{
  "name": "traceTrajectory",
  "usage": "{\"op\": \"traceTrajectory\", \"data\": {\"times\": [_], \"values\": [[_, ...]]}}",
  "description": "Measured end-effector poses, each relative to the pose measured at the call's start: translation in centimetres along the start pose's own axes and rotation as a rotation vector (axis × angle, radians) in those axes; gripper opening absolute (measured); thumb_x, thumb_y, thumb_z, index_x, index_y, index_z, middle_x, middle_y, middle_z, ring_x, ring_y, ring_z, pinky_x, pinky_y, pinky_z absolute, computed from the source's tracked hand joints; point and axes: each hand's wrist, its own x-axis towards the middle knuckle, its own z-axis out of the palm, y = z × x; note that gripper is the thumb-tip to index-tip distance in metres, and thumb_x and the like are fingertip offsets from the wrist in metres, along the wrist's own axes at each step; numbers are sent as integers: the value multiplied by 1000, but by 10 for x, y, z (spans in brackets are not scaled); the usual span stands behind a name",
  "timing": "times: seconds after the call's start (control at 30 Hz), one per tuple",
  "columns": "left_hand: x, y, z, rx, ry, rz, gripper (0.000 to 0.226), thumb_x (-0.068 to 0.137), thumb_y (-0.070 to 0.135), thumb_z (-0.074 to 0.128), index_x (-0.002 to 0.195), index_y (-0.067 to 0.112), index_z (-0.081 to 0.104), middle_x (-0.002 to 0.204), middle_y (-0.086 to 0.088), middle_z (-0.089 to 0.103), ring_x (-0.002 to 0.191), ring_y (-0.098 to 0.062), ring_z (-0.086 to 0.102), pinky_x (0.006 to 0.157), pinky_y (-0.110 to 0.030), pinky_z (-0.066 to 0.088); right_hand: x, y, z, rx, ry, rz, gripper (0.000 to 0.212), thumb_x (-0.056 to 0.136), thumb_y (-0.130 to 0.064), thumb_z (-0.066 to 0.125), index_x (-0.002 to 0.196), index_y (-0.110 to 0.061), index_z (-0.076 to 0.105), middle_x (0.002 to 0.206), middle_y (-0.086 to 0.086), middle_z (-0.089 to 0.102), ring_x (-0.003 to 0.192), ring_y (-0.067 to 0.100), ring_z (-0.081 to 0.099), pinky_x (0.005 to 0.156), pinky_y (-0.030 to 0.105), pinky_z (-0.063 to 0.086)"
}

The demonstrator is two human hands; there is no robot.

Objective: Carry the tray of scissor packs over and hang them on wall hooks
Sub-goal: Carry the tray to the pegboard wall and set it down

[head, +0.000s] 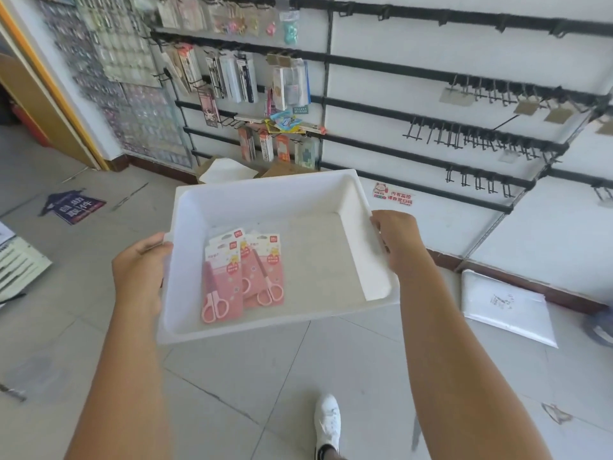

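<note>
I hold a white plastic tray (265,190) in front of me above the tiled floor. My left hand (141,270) grips its left rim and my right hand (399,240) grips its right rim. Inside, towards the left, lie overlapping pink scissor packs (243,277) with pink-handled scissors, flat on the tray's bottom. On the white wall ahead run black rails with bare black hooks (477,137) at the right. Hooks at the left hold hanging stationery packs (232,78).
A white flat parcel (507,307) leans on the floor by the wall at the right. Cardboard and a white bag (225,171) lie at the wall's foot behind the tray. A blue floor sticker (71,205) is at the left. My white shoe (326,423) shows below.
</note>
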Motion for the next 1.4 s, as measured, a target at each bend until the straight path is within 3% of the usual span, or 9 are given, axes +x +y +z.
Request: {"op": "traceTrajectory", "data": {"times": [0.23, 0.33, 0.6, 0.8, 0.97, 1.1, 1.2, 1.27, 1.4], "values": [[89, 22, 82, 4, 30, 15, 29, 89, 2, 65, 113, 17, 69, 85, 8, 64, 69, -9, 59, 60, -25, 48, 114, -42, 37, -11, -28, 21, 18, 69, -5, 50, 67, -18, 38, 64, 0, 24, 59, 21, 19, 57, 35, 15], [126, 36, 118, 20, 50, 35, 25, 89, 3, 64, 107, 20, 69, 82, 13, 61, 63, -2, 58, 57, -20, 46, 159, -66, 52, -15, -49, -34, 26, 70, -5, 48, 71, -18, 25, 63, -1, 21, 55, 20, 17, 55, 32, 13], [247, 49, 194, 41, 29, 59, 23, 85, 5, 65, 101, 19, 71, 82, 10, 65, 68, -8, 57, 64, -27, 47, 260, -96, 105, -26, 27, -26, 34, 78, -8, 49, 60, -23, 24, 56, -4, 17, 48, 16, 15, 49, 26, 13], [372, 51, 244, 86, -124, 46, 12, 74, 16, 69, 80, 25, 73, 92, -7, 69, 79, -24, 60, 70, -35, 45, 320, -96, 154, 6, 143, 72, 19, 78, -17, 52, 68, -20, 37, 64, 0, 23, 56, 19, 19, 55, 31, 16], [462, 71, 297, 136, -255, 76, 12, 77, 14, 68, 75, 26, 69, 104, -5, 69, 76, -17, 58, 67, -30, 43, 358, -102, 194, 90, 291, 105, 7, 77, -20, 55, 80, -21, 49, 68, 5, 29, 58, 20, 23, 55, 30, 19], [515, 69, 329, 177, -309, 91, 15, 81, 11, 65, 75, 25, 65, 101, -4, 64, 71, -13, 54, 59, -26, 39, 386, -104, 220, 98, 392, 177, 33, 81, -18, 52, 61, -24, 27, 56, -3, 19, 52, 18, 15, 55, 32, 12], [549, 60, 350, 226, -331, 76, 12, 77, 14, 65, 74, 25, 66, 106, -3, 62, 78, -16, 55, 63, -27, 40, 410, -99, 236, 91, 440, 227, 33, 82, -18, 50, 63, -25, 24, 57, -3, 18, 52, 18, 14, 55, 32, 12], [567, 51, 367, 246, -348, 63, 13, 79, 11, 64, 77, 24, 65, 96, -1, 63, 83, -18, 55, 69, -30, 41, 430, -92, 243, 91, 449, 251, 32, 82, -17, 48, 64, -24, 23, 57, -3, 17, 53, 17, 14, 53, 30, 12], [592, 34, 406, 314, -341, 47, 12, 85, 1, 58, 88, 10, 65, 83, 23, 66, 78, -11, 56, 66, -28, 42, 478, -77, 253, 116, 445, 300, 34, 82, -15, 47, 65, -24, 20, 56, -6, 15, 48, 15, 13, 51, 28, 12]]}}
